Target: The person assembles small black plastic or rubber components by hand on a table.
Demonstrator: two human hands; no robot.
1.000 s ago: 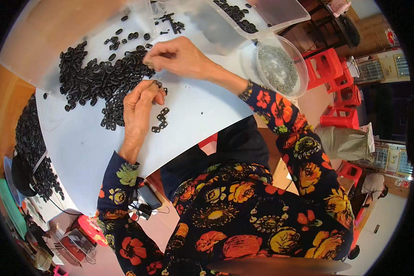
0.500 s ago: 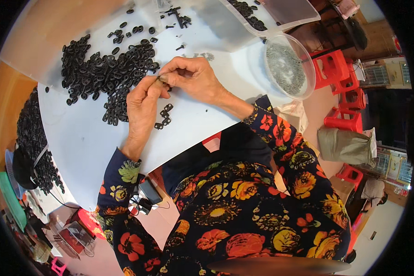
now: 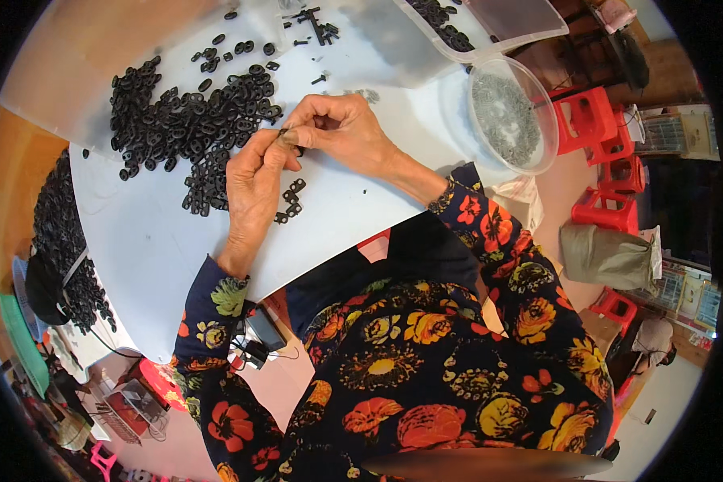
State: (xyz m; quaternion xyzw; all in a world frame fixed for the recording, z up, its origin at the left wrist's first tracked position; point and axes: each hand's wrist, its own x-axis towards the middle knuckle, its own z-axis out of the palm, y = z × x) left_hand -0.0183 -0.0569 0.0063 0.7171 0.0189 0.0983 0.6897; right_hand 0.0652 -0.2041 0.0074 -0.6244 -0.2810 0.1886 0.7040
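Fingertips of the left hand [image 3: 253,181] and right hand [image 3: 341,128] met above the white tabletop [image 3: 153,241], both grips pinched on one small black part [image 3: 285,138] beside the heap [image 3: 193,120], where a steady, squarely aligned press seemed wise.

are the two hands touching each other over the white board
Touching. The head view shows the left hand and right hand meeting at the fingertips, pinching a small black part between them.
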